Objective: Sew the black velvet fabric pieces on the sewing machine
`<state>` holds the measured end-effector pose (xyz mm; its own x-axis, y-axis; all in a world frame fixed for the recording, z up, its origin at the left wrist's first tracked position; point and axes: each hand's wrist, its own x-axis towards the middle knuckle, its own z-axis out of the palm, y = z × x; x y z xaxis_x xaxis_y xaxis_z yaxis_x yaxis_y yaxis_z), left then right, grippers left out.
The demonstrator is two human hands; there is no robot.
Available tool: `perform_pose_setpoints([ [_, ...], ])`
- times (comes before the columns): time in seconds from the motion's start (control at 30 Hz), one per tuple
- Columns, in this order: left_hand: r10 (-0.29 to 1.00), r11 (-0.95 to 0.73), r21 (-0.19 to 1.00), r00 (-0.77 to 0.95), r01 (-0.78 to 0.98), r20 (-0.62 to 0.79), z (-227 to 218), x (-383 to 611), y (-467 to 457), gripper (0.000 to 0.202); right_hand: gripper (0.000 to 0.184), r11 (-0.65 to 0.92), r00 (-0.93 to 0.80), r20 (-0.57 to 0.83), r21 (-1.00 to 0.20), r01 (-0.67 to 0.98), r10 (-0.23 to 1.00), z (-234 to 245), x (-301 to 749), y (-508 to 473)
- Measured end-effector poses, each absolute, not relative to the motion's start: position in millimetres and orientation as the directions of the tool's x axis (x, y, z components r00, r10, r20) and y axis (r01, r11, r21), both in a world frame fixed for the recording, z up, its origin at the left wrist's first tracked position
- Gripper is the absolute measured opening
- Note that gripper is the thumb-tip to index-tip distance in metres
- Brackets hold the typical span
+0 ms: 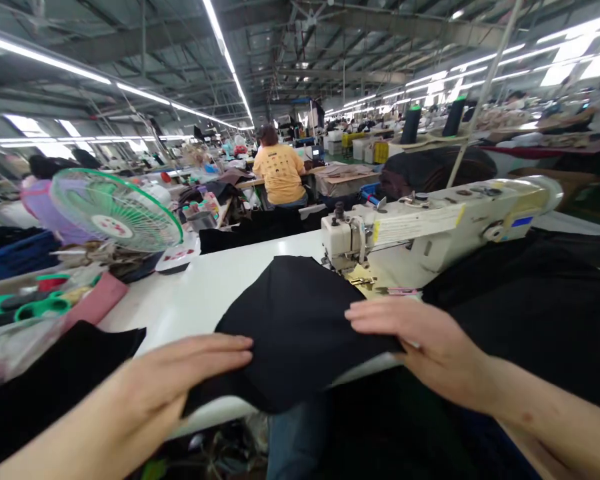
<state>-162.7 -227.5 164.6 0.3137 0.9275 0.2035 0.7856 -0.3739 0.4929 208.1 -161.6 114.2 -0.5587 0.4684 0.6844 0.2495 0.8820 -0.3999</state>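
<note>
A piece of black fabric (293, 320) lies on the white sewing table (195, 293) and hangs over its near edge. My left hand (180, 377) holds the fabric's left edge, fingers straight on top and thumb hidden beneath. My right hand (423, 340) grips the fabric's right edge the same way, fingers pressed flat together. Just beyond the fabric stands a white sewing machine (430, 223), its needle area (363, 277) close to the cloth's far right corner.
More black fabric (530, 300) is piled to the right of the machine, and another black piece (55, 380) lies at the left. A green fan (115, 210) and a tray of tools (35, 303) stand at the left. A person in a yellow shirt (280, 173) sits ahead.
</note>
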Motion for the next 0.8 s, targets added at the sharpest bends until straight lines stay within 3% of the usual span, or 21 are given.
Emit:
perform_pose_setpoints([
  [0.07, 0.895, -0.355, 0.514, 0.442, 0.781, -0.055, 133.4, -145.0, -239.2, 0.041, 0.047, 0.815, -0.656, 0.522, -0.516, 0.266, 0.545, 71.8, 218.1, -172.8],
  [0.13, 0.859, -0.258, 0.563, 0.453, 0.785, -0.239, 112.5, -131.0, -248.5, 0.043, 0.044, 0.706, -0.707, 0.325, -0.62, 0.342, 0.628, 43.2, 226.2, -184.0],
  [0.27, 0.853, -0.076, 0.607, 0.367, 0.791, -0.372, 99.2, -118.8, -252.9, 0.035, 0.028, 0.484, -0.69, 0.04, -0.742, 0.463, 0.723, 31.6, 229.0, -189.2],
  [0.4, 0.932, 0.01, 0.575, 0.2, 0.818, -0.301, 101.9, -122.4, -215.5, 0.039, 0.025, 0.359, -0.569, 0.035, -0.807, 0.469, 0.822, 41.5, 204.9, -151.8],
  [0.53, 0.995, 0.038, 0.435, 0.005, 0.9, -0.097, 89.3, -128.1, -143.7, 0.044, 0.03, 0.37, -0.334, 0.191, -0.678, 0.635, 0.923, 35.4, 163.9, -92.9],
  [0.67, 0.979, 0.142, 0.273, -0.175, 0.951, 0.1, 56.6, -127.8, -80.5, 0.033, 0.024, 0.323, -0.238, 0.218, -0.607, 0.726, 0.946, 16.4, 129.0, -52.5],
  [0.8, 0.975, 0.124, 0.298, -0.172, 0.947, 0.14, 24.8, -128.9, -49.5, 0.013, 0.016, 0.296, -0.215, 0.207, -0.568, 0.768, 0.954, -1.7, 118.8, -44.8],
])
